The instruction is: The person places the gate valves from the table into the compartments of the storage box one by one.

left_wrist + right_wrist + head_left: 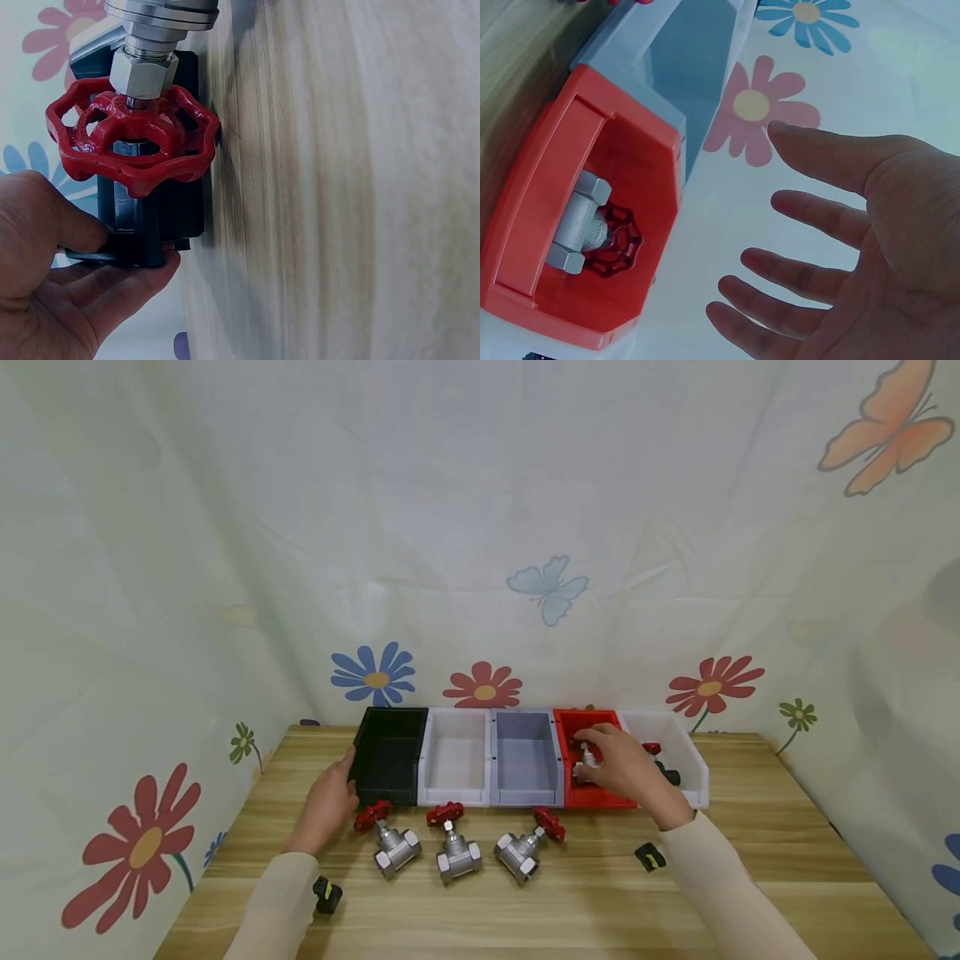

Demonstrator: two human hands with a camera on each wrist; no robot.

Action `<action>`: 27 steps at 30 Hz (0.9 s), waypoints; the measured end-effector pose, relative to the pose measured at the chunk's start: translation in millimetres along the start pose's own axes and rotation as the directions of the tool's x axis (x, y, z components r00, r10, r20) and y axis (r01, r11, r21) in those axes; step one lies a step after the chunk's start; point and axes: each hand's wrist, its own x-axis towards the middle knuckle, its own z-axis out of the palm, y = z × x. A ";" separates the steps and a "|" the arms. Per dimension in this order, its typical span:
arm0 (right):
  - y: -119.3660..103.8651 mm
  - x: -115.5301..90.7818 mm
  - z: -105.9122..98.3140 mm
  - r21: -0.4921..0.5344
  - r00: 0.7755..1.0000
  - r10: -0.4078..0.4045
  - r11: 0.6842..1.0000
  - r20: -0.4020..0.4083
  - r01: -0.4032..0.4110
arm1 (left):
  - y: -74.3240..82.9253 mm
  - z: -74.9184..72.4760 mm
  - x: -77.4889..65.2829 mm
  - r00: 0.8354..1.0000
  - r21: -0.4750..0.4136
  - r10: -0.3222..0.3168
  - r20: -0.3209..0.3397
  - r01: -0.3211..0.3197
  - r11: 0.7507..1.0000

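My left hand (327,806) holds the side wall of the black bin (386,797), thumb and fingers on either side of it in the left wrist view. Near that hand lies a metal valve (397,849) with a red handwheel (135,142). Above the red bin (547,187), my right hand (840,247) has its fingers spread and holds nothing. Inside that bin sits another valve (581,225) with a red handwheel, apart from the fingers in the right wrist view.
Between black and red stand a white bin (453,797) and a grey bin (527,797). The white bin at right (699,781) contains a red-wheeled part and something black. Two more valves, one central (457,857) and one right (519,856), lie before the row. Small black blocks (650,857) appear near both sleeves.
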 end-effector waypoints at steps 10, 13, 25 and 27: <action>-12.0 -12.3 -1.4 0.004 0.999 -0.024 1.000 -0.032 0.024 | -0.5 -0.8 0.3 1.000 0.011 0.008 0.003 -0.008 1.000; -15.4 -15.6 -1.4 -0.008 0.998 -0.040 0.999 -0.042 0.040 | -0.3 -0.5 0.2 1.000 0.014 0.011 -0.002 -0.011 1.000; -34.1 -32.6 -0.4 -0.072 0.990 -0.094 0.994 -0.102 0.087 | 0.7 -1.1 -0.7 1.000 0.008 0.017 -0.011 -0.017 1.000; -37.4 -34.9 1.1 -0.075 0.992 -0.084 0.994 -0.099 0.077 | 1.1 -1.2 -0.5 1.000 0.005 0.012 -0.007 -0.012 1.000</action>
